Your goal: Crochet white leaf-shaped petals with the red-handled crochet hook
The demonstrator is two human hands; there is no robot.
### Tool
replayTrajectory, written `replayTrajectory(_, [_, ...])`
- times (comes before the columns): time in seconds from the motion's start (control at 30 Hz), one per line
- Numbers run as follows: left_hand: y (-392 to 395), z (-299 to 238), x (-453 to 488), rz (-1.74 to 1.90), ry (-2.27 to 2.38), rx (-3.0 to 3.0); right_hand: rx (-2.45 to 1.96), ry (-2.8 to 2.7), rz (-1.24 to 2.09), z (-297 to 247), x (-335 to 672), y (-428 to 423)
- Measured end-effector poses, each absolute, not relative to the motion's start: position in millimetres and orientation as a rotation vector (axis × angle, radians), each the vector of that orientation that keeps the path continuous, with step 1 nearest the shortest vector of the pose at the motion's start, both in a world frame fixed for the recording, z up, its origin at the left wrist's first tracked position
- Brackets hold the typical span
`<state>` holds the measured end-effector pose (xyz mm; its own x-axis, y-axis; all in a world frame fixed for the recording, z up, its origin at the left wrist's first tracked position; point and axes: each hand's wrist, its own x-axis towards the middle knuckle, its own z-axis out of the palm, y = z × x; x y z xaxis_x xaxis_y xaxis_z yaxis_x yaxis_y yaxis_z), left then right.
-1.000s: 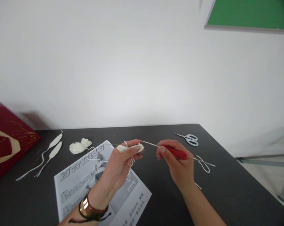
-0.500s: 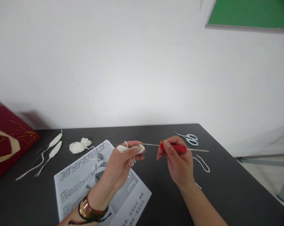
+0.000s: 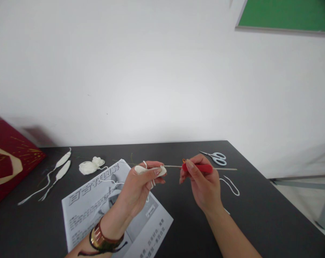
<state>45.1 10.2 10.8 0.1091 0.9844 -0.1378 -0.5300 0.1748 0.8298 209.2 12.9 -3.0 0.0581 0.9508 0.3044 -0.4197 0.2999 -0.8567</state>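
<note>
My left hand (image 3: 139,188) pinches a small white crocheted piece (image 3: 149,170) between thumb and fingers, with white yarn looped over a finger. My right hand (image 3: 202,186) grips the red handle of a crochet hook (image 3: 198,167), held level, its metal tip at the right end of the white piece. Both hands are raised a little above the dark table (image 3: 248,215). A loose end of white yarn (image 3: 231,184) lies on the table just right of my right hand.
A printed instruction sheet (image 3: 98,204) lies under my left arm. Two white crocheted petals with tails (image 3: 61,168) and a white crocheted clump (image 3: 91,166) rest at the back left. Pale blue scissors (image 3: 216,157) lie at the back right. A red box (image 3: 6,161) stands at the far left.
The crochet hook has swung from a downward tilt to level and slid left, so its tip now meets the white piece. My left hand has barely moved.
</note>
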Motion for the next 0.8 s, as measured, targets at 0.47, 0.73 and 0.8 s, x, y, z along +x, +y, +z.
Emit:
replayTrajectory(0.47, [10.8,5.7,44.1,1.245,0.811,0.73,-0.75,-1.013,1.195,-0.7,208.1,14.5])
replayTrajectory(0.73, [9.1,9.2,46.5,1.26,0.839,0.739,-0.755,-0.855,1.355,-0.5,205.7,19.3])
replayTrajectory(0.8, [8.3,9.8,46.6,1.259,0.843,0.75,-0.741,-0.821,1.383,-1.9,204.6,19.7])
